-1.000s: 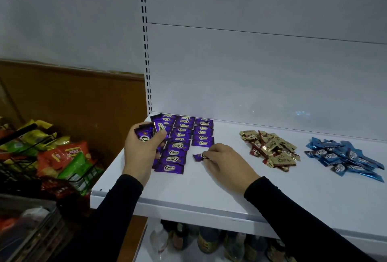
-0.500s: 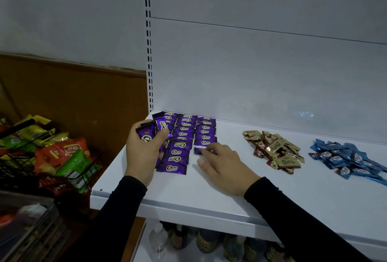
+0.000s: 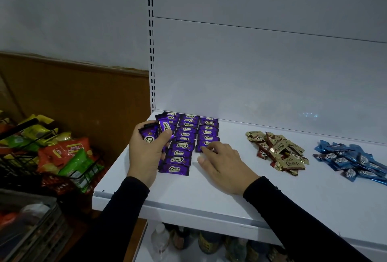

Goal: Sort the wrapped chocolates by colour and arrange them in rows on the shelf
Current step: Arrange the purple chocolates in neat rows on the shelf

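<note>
here, left hand [image 3: 144, 152]: fingers grip a small bunch of purple chocolates [image 3: 156, 133]
right hand [image 3: 222, 164]: fingers pinch one purple chocolate [image 3: 200, 149] at the right row's near end
purple rows [image 3: 184, 146]: shelf [image 3: 209, 194], left part

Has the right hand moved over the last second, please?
Yes: the right hand slid its purple chocolate back across the shelf to the right row's front end.
</note>
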`<action>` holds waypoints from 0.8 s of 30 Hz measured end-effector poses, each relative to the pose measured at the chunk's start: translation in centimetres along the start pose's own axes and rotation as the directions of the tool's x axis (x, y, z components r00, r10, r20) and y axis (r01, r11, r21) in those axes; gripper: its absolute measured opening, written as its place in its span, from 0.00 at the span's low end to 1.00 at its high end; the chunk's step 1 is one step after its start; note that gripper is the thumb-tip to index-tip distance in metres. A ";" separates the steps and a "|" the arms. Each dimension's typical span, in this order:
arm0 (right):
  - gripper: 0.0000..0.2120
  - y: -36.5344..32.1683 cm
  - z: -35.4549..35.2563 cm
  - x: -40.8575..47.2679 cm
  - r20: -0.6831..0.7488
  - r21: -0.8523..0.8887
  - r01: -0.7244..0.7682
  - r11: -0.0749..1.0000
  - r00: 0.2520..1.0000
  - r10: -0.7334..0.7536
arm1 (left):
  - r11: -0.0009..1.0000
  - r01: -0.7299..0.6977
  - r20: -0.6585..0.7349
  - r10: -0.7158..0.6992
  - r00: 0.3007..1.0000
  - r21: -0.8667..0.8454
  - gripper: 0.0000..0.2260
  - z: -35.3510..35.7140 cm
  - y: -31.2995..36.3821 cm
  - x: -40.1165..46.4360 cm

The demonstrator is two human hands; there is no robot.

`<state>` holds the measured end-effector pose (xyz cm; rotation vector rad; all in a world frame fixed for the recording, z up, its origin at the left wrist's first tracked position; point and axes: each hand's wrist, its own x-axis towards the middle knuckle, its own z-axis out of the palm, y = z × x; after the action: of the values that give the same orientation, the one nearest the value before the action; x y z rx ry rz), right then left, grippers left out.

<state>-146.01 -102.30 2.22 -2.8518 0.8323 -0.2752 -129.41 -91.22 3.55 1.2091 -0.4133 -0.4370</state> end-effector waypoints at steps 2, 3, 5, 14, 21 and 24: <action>0.32 0.1 0.0 -0.1 -0.014 0.007 0.000 1.000 1.000 0.000 | 1.000 0.003 0.002 -0.003 1.000 0.000 0.16 0.0 0.0 0.0; 0.32 0.1 0.0 -0.2 -0.020 0.017 -0.001 1.000 1.000 0.001 | 1.000 0.006 0.007 -0.006 1.000 0.000 0.16 0.1 0.0 -0.1; 0.33 0.2 0.1 -0.3 -0.063 0.049 0.009 0.999 0.998 -0.006 | 1.000 0.014 0.029 -0.014 0.999 0.010 0.14 0.1 0.1 -0.3; 0.14 -1.4 -1.9 -1.0 -0.148 0.813 -0.034 0.581 0.953 0.263 | 0.986 0.070 0.326 -0.116 0.938 0.150 0.16 2.0 0.1 -3.1; 0.09 -2.1 -2.8 -2.0 -0.088 0.957 -0.002 0.291 0.951 0.297 | 0.982 0.043 0.455 -0.123 0.882 0.182 0.13 2.4 0.5 -4.9; 0.07 -1.5 -2.8 -2.0 -0.117 0.950 -0.008 0.312 0.918 0.379 | 0.983 0.072 0.392 -0.135 0.910 0.171 0.13 1.4 0.7 -4.3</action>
<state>-147.53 -100.19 4.98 -1.5509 0.6954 -0.8830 -133.69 -89.83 4.32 1.2944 -0.7502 -0.7646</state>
